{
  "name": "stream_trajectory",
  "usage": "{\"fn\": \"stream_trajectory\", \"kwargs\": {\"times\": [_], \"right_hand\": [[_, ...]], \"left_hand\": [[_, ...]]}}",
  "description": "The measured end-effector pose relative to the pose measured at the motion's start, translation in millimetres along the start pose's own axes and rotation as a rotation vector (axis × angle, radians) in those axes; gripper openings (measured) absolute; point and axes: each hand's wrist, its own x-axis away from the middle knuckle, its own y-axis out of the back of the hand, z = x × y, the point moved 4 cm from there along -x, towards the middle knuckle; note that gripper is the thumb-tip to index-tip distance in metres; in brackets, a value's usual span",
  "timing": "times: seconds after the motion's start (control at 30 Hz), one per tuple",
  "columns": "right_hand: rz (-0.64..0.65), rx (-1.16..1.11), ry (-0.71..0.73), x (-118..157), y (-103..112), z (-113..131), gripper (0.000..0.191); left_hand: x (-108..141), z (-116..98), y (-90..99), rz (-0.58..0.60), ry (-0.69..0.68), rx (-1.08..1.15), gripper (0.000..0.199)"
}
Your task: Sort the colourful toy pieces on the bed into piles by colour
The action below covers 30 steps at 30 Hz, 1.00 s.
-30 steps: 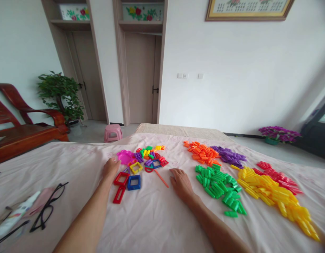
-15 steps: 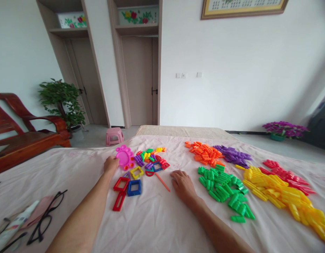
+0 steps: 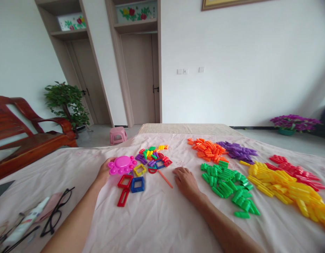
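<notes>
My left hand grips the left edge of a pink plastic paint palette, which has a large round middle and small round lobes. Its domed side faces me, beside the mixed toy pieces. My right hand lies palm down on the cloth, fingers loosely apart, holding nothing. Between the hands are a thin orange stick, a yellow square frame, a blue square frame and red frames. Small mixed-colour pieces lie behind them.
Sorted heaps lie to the right: orange, purple, green, yellow and red. Black glasses and a white tube are at the left on the pale cloth. A pink stool stands beyond.
My left hand has turned the palette over, from its hollow side to its domed side, and drawn it slightly nearer. My right hand stays resting on the cloth. The view has shifted slightly.
</notes>
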Motion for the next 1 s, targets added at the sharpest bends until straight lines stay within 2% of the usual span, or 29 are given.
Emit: {"fn": "stream_trajectory", "kwargs": {"times": [0.13,0.2,0.27,0.4,0.5,0.6,0.7,0.87,0.93,1.0], "right_hand": [[0.009,-0.005,-0.005,0,0,0,0.033],[0.013,-0.004,-0.009,0,0,0,0.033],[0.015,-0.002,-0.011,0,0,0,0.033],[0.013,0.000,-0.015,1,1,2,0.033],[0.017,0.003,-0.013,1,2,4,0.033],[0.019,0.005,-0.007,2,2,5,0.033],[0.013,0.007,-0.004,2,2,4,0.033],[0.015,0.012,-0.002,1,0,4,0.032],[0.010,0.014,0.002,1,0,4,0.032],[0.004,0.013,0.001,1,0,4,0.032]], "left_hand": [[0,6,21.1,0.060,-0.051,-0.120,0.057],[5,6,30.3,0.088,-0.114,-0.315,0.064],[16,1,34.6,0.135,-0.254,-0.580,0.072],[48,-20,27.7,0.219,-0.537,-0.910,0.077],[66,-35,14.4,0.284,-0.629,-1.011,0.067],[73,-42,2.4,0.322,-0.630,-1.108,0.052],[67,-43,-1.1,0.267,-0.579,-1.184,0.039],[29,-53,5.1,0.038,-0.299,-1.076,0.035],[11,-62,-3.2,0.015,-0.262,-0.992,0.035],[-5,-71,-19.7,0.010,-0.271,-0.949,0.035]]}}
